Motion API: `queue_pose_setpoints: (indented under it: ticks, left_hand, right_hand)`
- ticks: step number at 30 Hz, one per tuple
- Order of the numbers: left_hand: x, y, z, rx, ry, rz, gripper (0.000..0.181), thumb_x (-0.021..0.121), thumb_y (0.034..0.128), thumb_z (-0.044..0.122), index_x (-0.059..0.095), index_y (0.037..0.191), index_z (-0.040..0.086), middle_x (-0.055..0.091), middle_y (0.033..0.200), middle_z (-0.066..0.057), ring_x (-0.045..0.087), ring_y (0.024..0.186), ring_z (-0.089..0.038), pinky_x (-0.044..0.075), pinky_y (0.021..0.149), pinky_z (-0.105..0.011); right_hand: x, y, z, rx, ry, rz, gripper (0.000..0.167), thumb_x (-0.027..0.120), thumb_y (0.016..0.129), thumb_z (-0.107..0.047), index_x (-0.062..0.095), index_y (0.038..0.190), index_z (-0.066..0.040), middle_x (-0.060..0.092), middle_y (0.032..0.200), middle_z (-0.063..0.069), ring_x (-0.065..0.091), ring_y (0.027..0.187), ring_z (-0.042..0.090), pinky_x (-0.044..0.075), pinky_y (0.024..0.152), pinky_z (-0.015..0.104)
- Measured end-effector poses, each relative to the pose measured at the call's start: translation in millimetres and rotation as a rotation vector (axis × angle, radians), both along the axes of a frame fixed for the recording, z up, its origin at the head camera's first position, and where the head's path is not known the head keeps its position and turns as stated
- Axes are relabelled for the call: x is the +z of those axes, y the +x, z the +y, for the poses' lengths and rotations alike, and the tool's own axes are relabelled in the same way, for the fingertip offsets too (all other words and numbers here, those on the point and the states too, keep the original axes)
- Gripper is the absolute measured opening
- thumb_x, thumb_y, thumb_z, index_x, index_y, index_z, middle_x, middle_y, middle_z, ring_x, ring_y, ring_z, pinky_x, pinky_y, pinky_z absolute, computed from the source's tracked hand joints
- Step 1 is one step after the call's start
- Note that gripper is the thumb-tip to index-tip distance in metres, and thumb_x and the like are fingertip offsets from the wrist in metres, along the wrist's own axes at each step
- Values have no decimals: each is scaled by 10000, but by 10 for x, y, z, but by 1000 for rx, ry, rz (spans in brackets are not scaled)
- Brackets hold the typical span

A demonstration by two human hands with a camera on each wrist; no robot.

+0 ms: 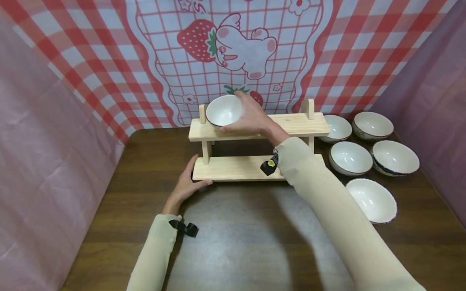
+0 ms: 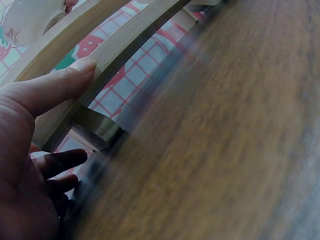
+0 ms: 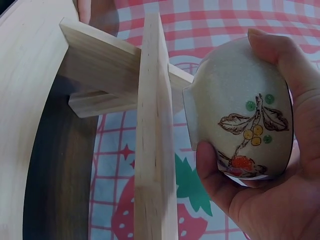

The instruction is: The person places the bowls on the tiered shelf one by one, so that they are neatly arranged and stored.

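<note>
My right hand (image 1: 251,116) holds a bowl (image 1: 224,110) by its side, over the left end of the upper plank of a two-tier wooden shelf (image 1: 233,167). The right wrist view shows painted leaves and berries on the bowl's outer wall (image 3: 250,117). A narrow gap appears there between its foot and the upper plank (image 3: 156,150). With my left hand (image 1: 185,186) I grip the left end of the lower plank. In the left wrist view the thumb lies on the plank's edge (image 2: 135,32), while other fingers bend beside a wooden foot (image 2: 97,129).
Several white-lined bowls stand on the brown table (image 1: 120,226) right of the shelf, including a wavy-rimmed bowl (image 1: 371,201) nearest the front. A checked strawberry cloth (image 1: 171,48) hangs behind. Pink cloth (image 1: 40,153) closes off the left side, with more on the right.
</note>
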State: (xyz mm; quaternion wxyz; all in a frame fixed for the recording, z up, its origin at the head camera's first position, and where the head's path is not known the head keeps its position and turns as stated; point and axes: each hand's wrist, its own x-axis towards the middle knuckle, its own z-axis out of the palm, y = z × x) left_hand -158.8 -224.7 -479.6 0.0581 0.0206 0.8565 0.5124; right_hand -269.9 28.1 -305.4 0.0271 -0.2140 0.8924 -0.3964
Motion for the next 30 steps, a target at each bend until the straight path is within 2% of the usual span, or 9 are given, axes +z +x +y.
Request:
queue_pose_setpoints:
  ticks: [13,20,30]
  left_hand:
    - [25,17,-34,0,-6,-1,1055,836,808,257,162,1617,173,253,1660,-152,251,1531,-348,221,1238,-567]
    - [32,22,-15,-8,-14,-15,1067,832,814,274,140,1621,173,239,1665,-152,241,1534,-352,222,1234,-579]
    - [21,10,7,-13,-2,-1,1059,831,815,249,147,1620,173,251,1659,-160,246,1532,-354,221,1236,-575]
  right_hand:
    - [-91,-29,-192,14,-39,-9,1158,958,568,-384,351,1507,-81,504,1425,159,507,1291,303,462,1088,483]
    - [-125,-35,-229,6,-40,-51,1235,955,577,-384,273,1559,-76,459,1480,169,479,1337,313,435,1119,501]
    - [-154,-67,-264,-2,-36,-69,1293,951,583,-413,212,1591,-81,371,1578,161,412,1421,323,365,1178,523]
